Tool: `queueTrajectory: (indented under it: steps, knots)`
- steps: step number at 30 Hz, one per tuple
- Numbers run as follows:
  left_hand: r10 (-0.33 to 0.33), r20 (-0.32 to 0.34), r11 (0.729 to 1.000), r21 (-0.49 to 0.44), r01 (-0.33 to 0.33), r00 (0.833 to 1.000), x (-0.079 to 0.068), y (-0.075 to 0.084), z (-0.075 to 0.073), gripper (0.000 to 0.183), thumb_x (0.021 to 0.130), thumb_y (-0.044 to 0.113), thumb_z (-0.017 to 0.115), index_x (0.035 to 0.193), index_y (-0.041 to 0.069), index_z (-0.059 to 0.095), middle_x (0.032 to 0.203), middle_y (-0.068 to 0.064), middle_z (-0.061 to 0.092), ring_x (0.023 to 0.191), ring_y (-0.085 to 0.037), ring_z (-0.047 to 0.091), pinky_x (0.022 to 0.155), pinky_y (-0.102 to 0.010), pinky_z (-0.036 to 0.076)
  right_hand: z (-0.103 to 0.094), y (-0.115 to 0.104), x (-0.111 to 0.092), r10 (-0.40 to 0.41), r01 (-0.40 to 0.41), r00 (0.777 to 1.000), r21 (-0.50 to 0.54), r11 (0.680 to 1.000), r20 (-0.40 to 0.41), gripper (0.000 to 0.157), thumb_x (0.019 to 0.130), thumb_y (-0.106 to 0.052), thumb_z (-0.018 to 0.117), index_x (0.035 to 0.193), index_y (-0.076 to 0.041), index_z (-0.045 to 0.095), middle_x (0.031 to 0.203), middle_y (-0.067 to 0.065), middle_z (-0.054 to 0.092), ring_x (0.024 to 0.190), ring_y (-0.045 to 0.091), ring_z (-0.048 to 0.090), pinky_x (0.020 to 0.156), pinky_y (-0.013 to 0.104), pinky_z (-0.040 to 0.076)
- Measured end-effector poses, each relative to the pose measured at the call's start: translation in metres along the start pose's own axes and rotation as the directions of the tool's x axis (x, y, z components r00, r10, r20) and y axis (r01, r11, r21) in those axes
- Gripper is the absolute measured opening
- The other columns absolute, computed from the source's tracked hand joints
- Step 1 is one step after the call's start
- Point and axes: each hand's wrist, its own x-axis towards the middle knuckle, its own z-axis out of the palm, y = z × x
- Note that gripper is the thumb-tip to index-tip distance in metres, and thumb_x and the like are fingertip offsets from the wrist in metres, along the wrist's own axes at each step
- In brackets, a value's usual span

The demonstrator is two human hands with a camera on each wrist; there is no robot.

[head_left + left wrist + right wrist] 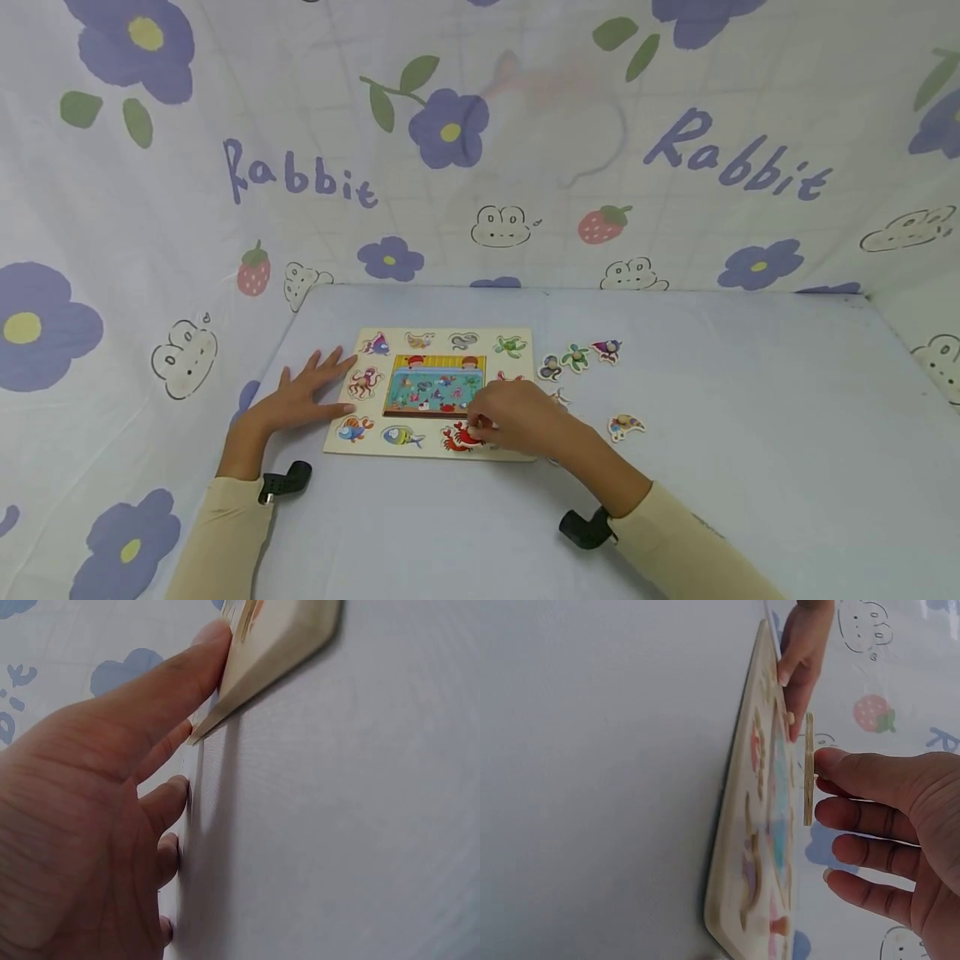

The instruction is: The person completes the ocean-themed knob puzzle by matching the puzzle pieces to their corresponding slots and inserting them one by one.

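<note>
My right hand (517,417) pinched the crab (468,435) between thumb and fingers, just above the board (433,442), toward its near edge and right of its middle. My left hand (300,400) was spread at the board's left edge, thumb touching. Loose pieces (625,427) lay right of the board on the table (750,417).

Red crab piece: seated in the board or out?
Out: the right hand pinches the red crab piece, and the right wrist view shows a gap between it and the puzzle board.
</note>
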Motion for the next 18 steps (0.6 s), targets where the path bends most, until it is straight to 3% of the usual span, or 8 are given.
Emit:
queueTrajectory:
  steps: [18]
  knots:
    - [-0.005, -0.003, 1.0, -0.001, 0.005, 1.0, 0.001, -0.004, 0.001, 0.09, 0.09, 0.055, 0.07, 0.162, 0.026, 0.026, 0.171, -0.01, 0.007, 0.155, -0.041, -0.009, 0.112, -0.073, -0.015, 0.023, -0.008, 0.016, -0.008, 0.008, 1.0, -0.047, 0.999, -0.001, 0.014, 0.091, -0.029, 0.079, 0.081, -0.023, 0.07, 0.07, -0.013, 0.056, 0.071, 0.008, 0.051, 0.057, 0.021, 0.041]
